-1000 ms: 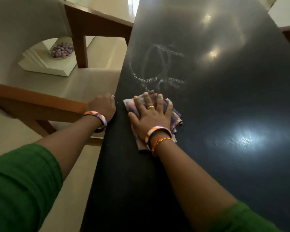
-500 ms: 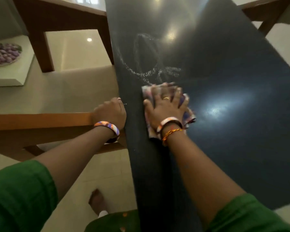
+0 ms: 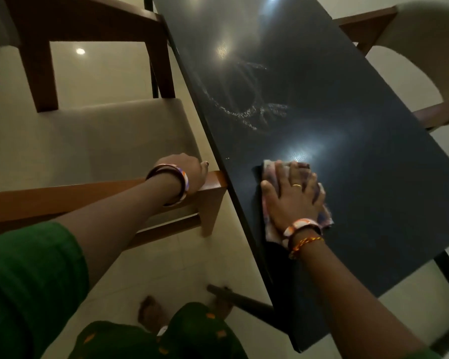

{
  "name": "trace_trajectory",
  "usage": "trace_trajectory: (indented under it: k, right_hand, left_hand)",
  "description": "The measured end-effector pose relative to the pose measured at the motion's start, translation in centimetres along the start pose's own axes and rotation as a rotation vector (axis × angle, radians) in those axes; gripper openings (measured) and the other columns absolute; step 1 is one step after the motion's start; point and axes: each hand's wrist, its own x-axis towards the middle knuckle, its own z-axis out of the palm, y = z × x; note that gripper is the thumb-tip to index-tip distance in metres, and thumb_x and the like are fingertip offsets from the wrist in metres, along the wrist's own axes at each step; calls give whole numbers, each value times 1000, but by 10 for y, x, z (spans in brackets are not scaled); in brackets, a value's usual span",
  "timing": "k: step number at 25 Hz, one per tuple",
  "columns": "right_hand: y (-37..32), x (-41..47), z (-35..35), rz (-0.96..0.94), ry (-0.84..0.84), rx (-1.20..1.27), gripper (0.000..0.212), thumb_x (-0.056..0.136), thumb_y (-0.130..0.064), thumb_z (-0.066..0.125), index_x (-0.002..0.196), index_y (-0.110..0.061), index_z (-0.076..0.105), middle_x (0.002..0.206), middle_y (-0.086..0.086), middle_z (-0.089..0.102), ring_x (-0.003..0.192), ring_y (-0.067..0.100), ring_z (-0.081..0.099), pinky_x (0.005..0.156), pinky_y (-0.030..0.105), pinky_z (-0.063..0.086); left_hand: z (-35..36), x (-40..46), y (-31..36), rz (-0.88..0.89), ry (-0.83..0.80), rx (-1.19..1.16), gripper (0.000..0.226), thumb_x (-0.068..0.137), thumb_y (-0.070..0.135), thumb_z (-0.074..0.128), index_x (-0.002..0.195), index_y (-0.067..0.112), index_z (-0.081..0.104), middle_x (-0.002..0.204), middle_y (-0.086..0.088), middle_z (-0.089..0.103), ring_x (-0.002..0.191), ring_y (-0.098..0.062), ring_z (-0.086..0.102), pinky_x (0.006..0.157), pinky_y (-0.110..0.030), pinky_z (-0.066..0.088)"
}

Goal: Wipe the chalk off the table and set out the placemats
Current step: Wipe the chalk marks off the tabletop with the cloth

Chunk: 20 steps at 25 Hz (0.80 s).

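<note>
The flat right hand (image 3: 293,195), fingers spread, pressed the faded checked cloth (image 3: 322,216) onto the dark glossy table (image 3: 373,151), now drawn back from the white chalk scribble (image 3: 246,104), which remained unwiped; left hand (image 3: 189,172) gripped a wooden chair rail (image 3: 88,195)

Smeared chalk (image 3: 246,104) on dark table (image 3: 373,177)

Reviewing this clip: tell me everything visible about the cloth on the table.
The cloth is a thin, crumpled rag, pale with pinkish and purple patches and frayed edges. It lies flat on the dark table near its left edge, pinned under the right hand, whose spread fingers press it down. It sits nearer than the chalk marks, not touching them.
</note>
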Motion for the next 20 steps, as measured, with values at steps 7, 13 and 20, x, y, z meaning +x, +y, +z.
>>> trace_trajectory:
  k: [7,13,20]
  right_hand:
    - [-76,45,-1,-199,-61,66,57,97,-57,26,148,-46,3,160,-4,-5,144,33,-14,113,57,-10]
    - [-28,-34,17,-265,6,-23,60,84,-70,8,136,-52,-15,157,-15,-11,144,24,-16,111,44,-18]
    - [-77,33,8,-273,9,-2,68,82,-62,15,147,-49,1,160,-11,-6,145,29,-13,115,50,-12]
  left_hand:
    - [-6,0,0,13,-120,-45,47,99,43,26,87,9,56,67,-2,48,74,-21,54,72,-31,43]
    - [-16,-6,6,40,-262,-61,42,102,32,27,116,2,53,101,-11,61,99,-25,58,91,-32,44]
    - [-16,4,0,-34,-426,-239,51,101,40,21,121,6,53,97,-6,59,90,-17,55,83,-28,40]
